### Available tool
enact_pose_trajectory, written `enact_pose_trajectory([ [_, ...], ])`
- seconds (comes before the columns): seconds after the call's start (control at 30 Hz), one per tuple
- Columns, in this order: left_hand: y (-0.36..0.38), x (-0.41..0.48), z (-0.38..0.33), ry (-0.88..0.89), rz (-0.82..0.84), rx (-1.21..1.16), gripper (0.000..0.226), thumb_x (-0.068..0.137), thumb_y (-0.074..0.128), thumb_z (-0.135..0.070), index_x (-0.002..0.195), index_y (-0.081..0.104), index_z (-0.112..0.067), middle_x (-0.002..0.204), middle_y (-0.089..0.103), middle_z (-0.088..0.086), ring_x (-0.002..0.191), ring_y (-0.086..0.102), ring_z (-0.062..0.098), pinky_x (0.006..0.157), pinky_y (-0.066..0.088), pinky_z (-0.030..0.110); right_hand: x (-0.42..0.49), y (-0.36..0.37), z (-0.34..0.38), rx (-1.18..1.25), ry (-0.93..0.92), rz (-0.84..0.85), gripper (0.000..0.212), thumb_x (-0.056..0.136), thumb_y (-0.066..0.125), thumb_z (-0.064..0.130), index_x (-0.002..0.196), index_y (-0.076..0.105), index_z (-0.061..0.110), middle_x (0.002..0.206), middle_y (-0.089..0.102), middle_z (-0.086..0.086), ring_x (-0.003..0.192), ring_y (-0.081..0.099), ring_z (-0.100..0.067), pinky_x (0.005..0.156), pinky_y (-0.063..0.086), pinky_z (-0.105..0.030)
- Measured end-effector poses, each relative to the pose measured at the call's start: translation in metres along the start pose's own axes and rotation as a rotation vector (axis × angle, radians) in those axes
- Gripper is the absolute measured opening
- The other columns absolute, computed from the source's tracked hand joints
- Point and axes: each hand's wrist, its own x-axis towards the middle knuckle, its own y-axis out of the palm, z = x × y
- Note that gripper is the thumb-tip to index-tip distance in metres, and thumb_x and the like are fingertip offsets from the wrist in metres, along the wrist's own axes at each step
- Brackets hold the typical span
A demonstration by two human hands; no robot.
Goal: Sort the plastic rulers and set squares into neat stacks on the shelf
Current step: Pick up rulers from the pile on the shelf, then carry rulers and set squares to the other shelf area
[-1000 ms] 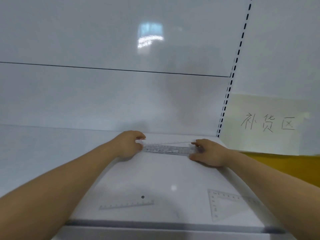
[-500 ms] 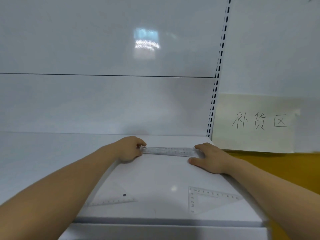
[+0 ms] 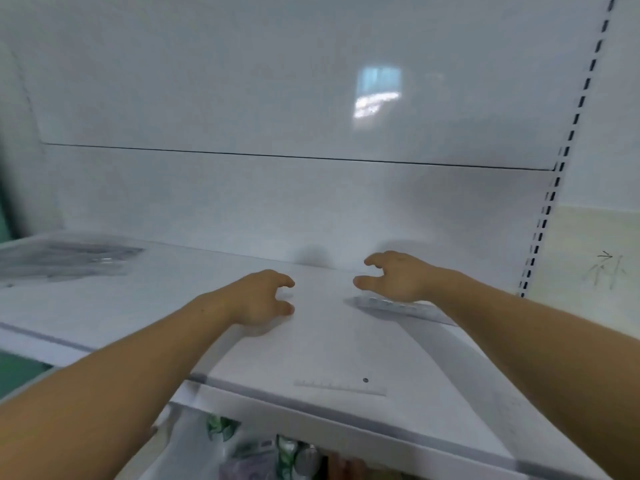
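Edges: the shelf (image 3: 329,344) ends in a front lip that slants from 9 o'clock down toward 5 o'clock. A white back panel (image 3: 277,202) closes it at 12 o'clock, and a slotted upright (image 3: 554,188) bounds it at 3 o'clock.
Open room: bare shelf lies between the two hands and forward to the lip.
Surface and room: glossy white, with the whole view blurred. A paper sign (image 3: 595,265) hangs past the upright, and packaged goods (image 3: 263,448) sit under the shelf at 6 o'clock.
Clear ruler (image 3: 408,311): flat near the back, its long axis running roughly 9 to 4 o'clock.
Front ruler (image 3: 339,388): flat just inside the lip, lying along it.
Grey pile (image 3: 65,259): at 9 o'clock, too smeared to tell apart.
Left hand (image 3: 263,296): fingers loosely curled and holding nothing, well apart from the clear ruler.
Right hand (image 3: 398,277): thumb and fingers apart and gripping nothing, over the clear ruler's left part. Whether it touches cannot be told.
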Motion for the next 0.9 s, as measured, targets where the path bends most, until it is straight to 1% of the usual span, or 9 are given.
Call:
enact_pose_trajectory([
  [0.13, -0.027, -0.033, 0.067, -0.070, -0.073, -0.008, 0.056, 0.091, 0.055, -0.042, 0.142, 0.036, -0.027, 0.151, 0.031, -0.004, 0.135, 0.035, 0.018, 0.109, 0.027, 0.029, 0.040, 0.015, 0.092, 0.012, -0.104, 0.029, 0.072, 0.086, 0.042, 0.067, 0.145, 0.031, 0.027, 0.150, 0.031, 0.000, 0.137, 0.032, -0.020, 0.111, 0.027, -0.036],
  [0.3, -0.060, -0.078, 0.167, -0.169, -0.093, 0.015, 0.055, 0.092, 0.054, -0.043, 0.142, 0.036, -0.028, 0.151, 0.032, -0.005, 0.134, 0.037, 0.017, 0.108, 0.029, 0.030, 0.084, 0.043, 0.213, -0.003, -0.227, 0.079, 0.066, 0.090, 0.042, 0.061, 0.145, 0.033, 0.026, 0.149, 0.032, -0.001, 0.136, 0.033, -0.021, 0.108, 0.029, -0.034],
  [0.53, -0.101, -0.132, 0.309, -0.350, -0.124, 0.014, 0.054, 0.091, 0.055, -0.040, 0.140, 0.039, -0.027, 0.151, 0.032, -0.004, 0.134, 0.036, 0.018, 0.109, 0.029, 0.032, 0.137, 0.080, 0.369, 0.002, -0.397, 0.110, 0.067, 0.090, 0.042, 0.061, 0.145, 0.032, 0.025, 0.150, 0.031, -0.001, 0.136, 0.034, -0.021, 0.109, 0.029, -0.034],
  [0.67, -0.118, -0.145, 0.376, -0.442, -0.179, -0.008, 0.053, 0.090, 0.056, -0.039, 0.139, 0.042, -0.025, 0.149, 0.036, -0.003, 0.133, 0.038, 0.019, 0.108, 0.030, 0.031, 0.171, 0.095, 0.429, -0.019, -0.466, 0.120, 0.067, 0.091, 0.042, 0.059, 0.146, 0.031, 0.023, 0.151, 0.030, -0.004, 0.137, 0.032, -0.023, 0.107, 0.027, -0.032],
  [0.77, -0.129, -0.140, 0.422, -0.495, -0.214, -0.022, 0.051, 0.091, 0.055, -0.039, 0.138, 0.043, -0.024, 0.149, 0.036, -0.001, 0.132, 0.039, 0.020, 0.106, 0.031, 0.031, 0.201, 0.105, 0.459, -0.047, -0.491, 0.123, 0.065, 0.092, 0.043, 0.056, 0.146, 0.031, 0.022, 0.150, 0.031, -0.005, 0.136, 0.032, -0.023, 0.105, 0.028, -0.030],
  [0.9, -0.140, -0.118, 0.472, -0.547, -0.244, -0.041, 0.053, 0.091, 0.055, -0.042, 0.139, 0.041, -0.023, 0.150, 0.034, 0.000, 0.130, 0.041, 0.021, 0.103, 0.033, 0.031, 0.250, 0.115, 0.484, -0.057, -0.494, 0.124, 0.067, 0.092, 0.041, 0.058, 0.147, 0.029, 0.021, 0.152, 0.029, -0.005, 0.136, 0.033, -0.025, 0.106, 0.029, -0.035],
])
